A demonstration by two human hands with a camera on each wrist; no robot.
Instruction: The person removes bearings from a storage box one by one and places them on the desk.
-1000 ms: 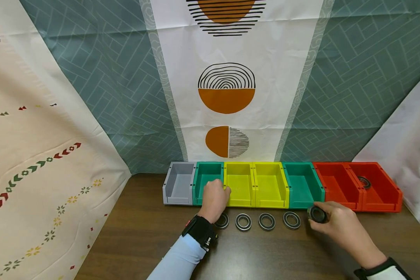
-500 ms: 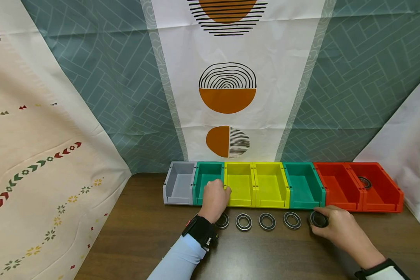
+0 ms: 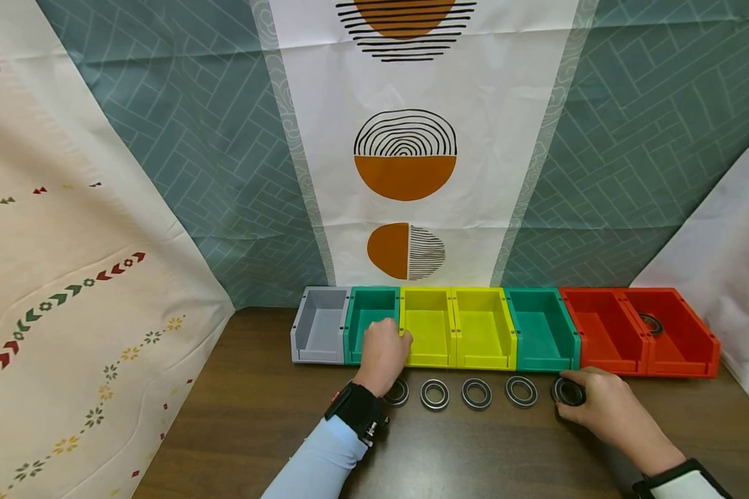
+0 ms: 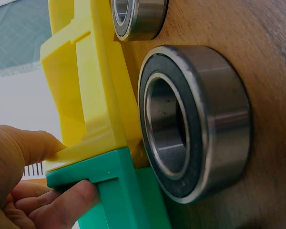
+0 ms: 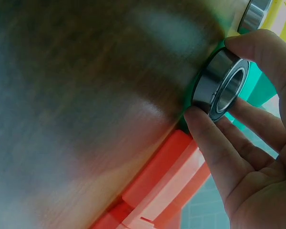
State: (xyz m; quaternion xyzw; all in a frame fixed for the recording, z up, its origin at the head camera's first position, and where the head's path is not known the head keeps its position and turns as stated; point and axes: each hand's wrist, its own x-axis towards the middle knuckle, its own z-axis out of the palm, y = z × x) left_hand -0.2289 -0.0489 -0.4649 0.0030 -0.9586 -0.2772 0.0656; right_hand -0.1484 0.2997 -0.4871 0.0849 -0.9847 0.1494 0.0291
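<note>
On the brown table (image 3: 237, 430), a row of plastic bins runs from a grey bin (image 3: 318, 333) at the far left. The left hand (image 3: 383, 353) grips the front wall of the green bin (image 3: 369, 312) where it meets a yellow bin (image 3: 429, 326) — fingers curled over the rim. Just before it lies a steel bearing (image 3: 397, 393), then three more bearings (image 3: 477, 393) in line. The right hand (image 3: 605, 405) pinches the last bearing (image 3: 568, 391) between thumb and fingers — it sits on the table before the second green bin (image 3: 539, 329), beside the red bins (image 3: 636, 333).
</note>
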